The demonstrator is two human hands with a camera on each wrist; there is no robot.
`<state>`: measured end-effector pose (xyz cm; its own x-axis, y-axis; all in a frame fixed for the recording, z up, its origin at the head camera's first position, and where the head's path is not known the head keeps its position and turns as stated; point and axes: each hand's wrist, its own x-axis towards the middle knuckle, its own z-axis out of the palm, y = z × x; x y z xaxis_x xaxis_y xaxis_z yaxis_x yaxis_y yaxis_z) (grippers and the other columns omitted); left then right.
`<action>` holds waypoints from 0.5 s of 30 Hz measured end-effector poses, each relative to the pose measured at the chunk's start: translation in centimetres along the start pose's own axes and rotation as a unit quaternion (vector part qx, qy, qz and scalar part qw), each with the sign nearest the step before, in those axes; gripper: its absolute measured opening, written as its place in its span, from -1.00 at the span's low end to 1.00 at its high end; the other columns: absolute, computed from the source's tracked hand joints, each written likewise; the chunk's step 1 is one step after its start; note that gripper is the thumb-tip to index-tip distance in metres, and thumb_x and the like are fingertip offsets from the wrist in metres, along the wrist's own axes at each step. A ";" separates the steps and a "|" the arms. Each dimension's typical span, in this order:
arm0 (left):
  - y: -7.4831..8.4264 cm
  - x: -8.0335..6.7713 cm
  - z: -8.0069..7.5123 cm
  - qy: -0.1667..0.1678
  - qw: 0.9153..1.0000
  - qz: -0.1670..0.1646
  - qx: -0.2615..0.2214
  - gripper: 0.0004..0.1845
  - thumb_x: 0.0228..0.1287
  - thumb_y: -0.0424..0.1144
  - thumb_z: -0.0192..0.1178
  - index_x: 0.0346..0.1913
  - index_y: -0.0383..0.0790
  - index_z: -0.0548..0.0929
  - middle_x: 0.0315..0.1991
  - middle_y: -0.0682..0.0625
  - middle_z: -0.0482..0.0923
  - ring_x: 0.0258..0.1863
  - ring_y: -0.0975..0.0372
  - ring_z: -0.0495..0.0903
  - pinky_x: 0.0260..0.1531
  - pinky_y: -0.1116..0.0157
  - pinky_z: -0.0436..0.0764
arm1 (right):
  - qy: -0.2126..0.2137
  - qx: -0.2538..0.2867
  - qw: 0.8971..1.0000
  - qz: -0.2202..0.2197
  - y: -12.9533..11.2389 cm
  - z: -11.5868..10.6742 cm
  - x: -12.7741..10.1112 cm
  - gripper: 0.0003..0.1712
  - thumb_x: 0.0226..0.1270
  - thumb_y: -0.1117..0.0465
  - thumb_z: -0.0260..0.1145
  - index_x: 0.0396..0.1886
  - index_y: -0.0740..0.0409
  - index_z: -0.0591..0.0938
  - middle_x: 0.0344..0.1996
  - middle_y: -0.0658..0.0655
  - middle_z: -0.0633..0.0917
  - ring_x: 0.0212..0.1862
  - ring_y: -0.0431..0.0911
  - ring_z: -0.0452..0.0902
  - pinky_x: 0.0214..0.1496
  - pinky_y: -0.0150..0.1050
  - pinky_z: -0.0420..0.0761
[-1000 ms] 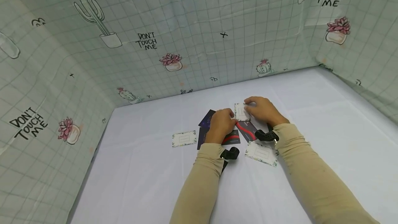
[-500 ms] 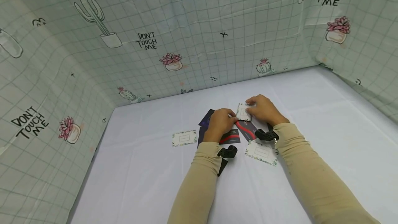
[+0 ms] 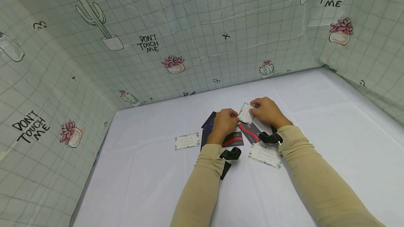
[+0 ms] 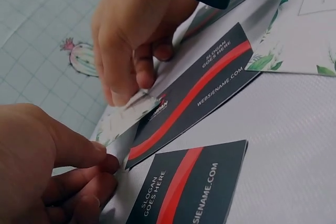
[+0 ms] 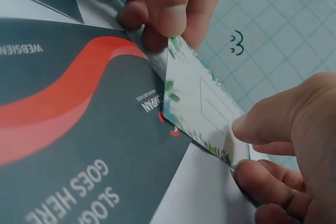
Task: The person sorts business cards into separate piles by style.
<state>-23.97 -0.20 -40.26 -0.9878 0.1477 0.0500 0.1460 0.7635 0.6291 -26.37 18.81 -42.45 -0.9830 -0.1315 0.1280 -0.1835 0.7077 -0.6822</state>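
In the head view my right hand (image 3: 267,111) pinches a white business card (image 3: 245,113) with a leafy border between thumb and fingers. The card is tilted above a dark business card with a red stripe (image 3: 250,132). My left hand (image 3: 223,125) is at the opposite side, fingers curled. In the right wrist view its thumb (image 5: 172,20) meets the white card's corner; the left wrist view shows that thumb and a fingertip close together there. Another red-striped card (image 3: 234,139) lies beside the left wrist, partly covered by the hand.
White leafy cards lie at left (image 3: 187,141) and near the right wrist (image 3: 265,155). Dark blue cards (image 3: 208,123) are partly hidden behind the left hand. A dark card (image 3: 226,171) shows beside the left sleeve. A patterned grid curtain (image 3: 202,45) borders the white table (image 3: 142,171).
The white card has turned clockwise and tilted up, shifting slightly right at first. My right hand has moved a little right with it; my left hand has shifted slightly left.
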 end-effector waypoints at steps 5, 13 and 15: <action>-0.2 -0.1 0.2 0.016 0.999 -0.001 -0.040 -0.82 0.29 -0.36 0.22 -0.15 -0.16 0.80 -0.34 0.07 0.72 -0.35 0.22 0.60 -0.28 0.27 0.55 | 0.008 0.007 1.000 0.021 0.3 0.2 -0.1 -0.57 0.39 0.21 0.23 0.13 0.39 0.64 -0.07 0.38 0.66 -0.03 0.17 0.55 0.04 0.08 0.49; -0.3 0.1 0.3 0.025 0.996 0.002 -0.088 -0.74 0.29 -0.43 0.11 -0.13 -0.19 0.78 -0.39 0.05 0.70 -0.46 0.25 0.55 -0.36 0.30 0.51 | 0.035 0.031 0.998 0.041 0.3 0.3 -0.3 -0.62 0.41 0.21 0.21 0.10 0.33 0.68 -0.11 0.34 0.65 -0.13 0.12 0.50 -0.08 0.00 0.48; -0.3 0.1 0.3 0.026 0.995 -0.006 -0.100 -0.76 0.29 -0.43 0.13 -0.14 -0.18 0.78 -0.41 0.06 0.70 -0.47 0.27 0.56 -0.38 0.31 0.50 | 0.045 0.031 0.998 0.041 0.3 0.2 -0.3 -0.64 0.42 0.21 0.20 0.09 0.30 0.68 -0.11 0.33 0.65 -0.14 0.11 0.50 -0.10 -0.02 0.47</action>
<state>-24.08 -0.18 -40.66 -0.9917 0.1025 0.0777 0.1250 0.6239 0.7714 -26.10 18.89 -42.87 -0.9913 -0.0105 0.1314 -0.1046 0.6685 -0.7364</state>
